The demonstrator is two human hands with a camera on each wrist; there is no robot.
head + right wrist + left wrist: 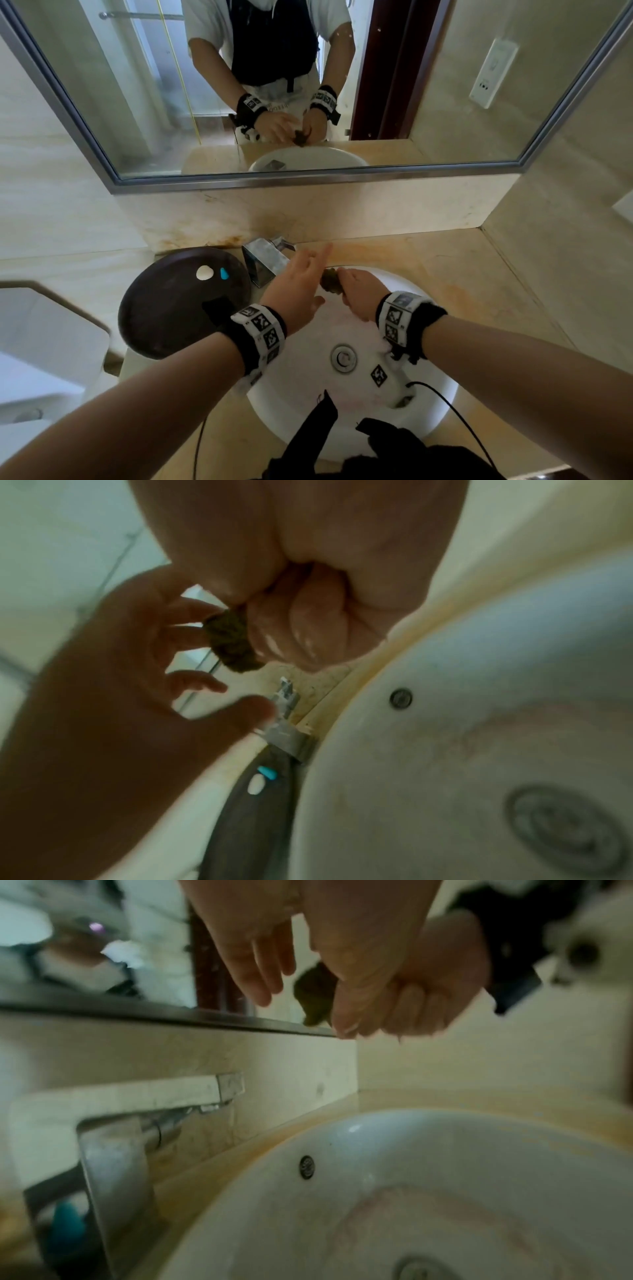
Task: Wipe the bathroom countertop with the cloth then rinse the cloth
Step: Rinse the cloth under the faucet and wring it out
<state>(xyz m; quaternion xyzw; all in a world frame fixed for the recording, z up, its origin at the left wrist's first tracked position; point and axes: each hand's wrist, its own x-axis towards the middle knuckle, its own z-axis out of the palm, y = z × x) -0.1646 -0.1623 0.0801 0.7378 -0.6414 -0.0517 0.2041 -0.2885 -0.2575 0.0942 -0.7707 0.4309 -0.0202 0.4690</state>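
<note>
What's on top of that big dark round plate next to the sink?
On the dark round plate lie a small white shell-shaped thing and a little blue piece. The left hand's wrist covers the plate's near right edge, so anything there stays hidden.

Soft, even light in the head view, bowed at its edges; both wrist views are dim, blurred, heavily distorted.

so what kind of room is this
A bathroom, most likely: a round white basin set in a stone countertop, a metal faucet behind it, and a wide wall mirror above.
</note>
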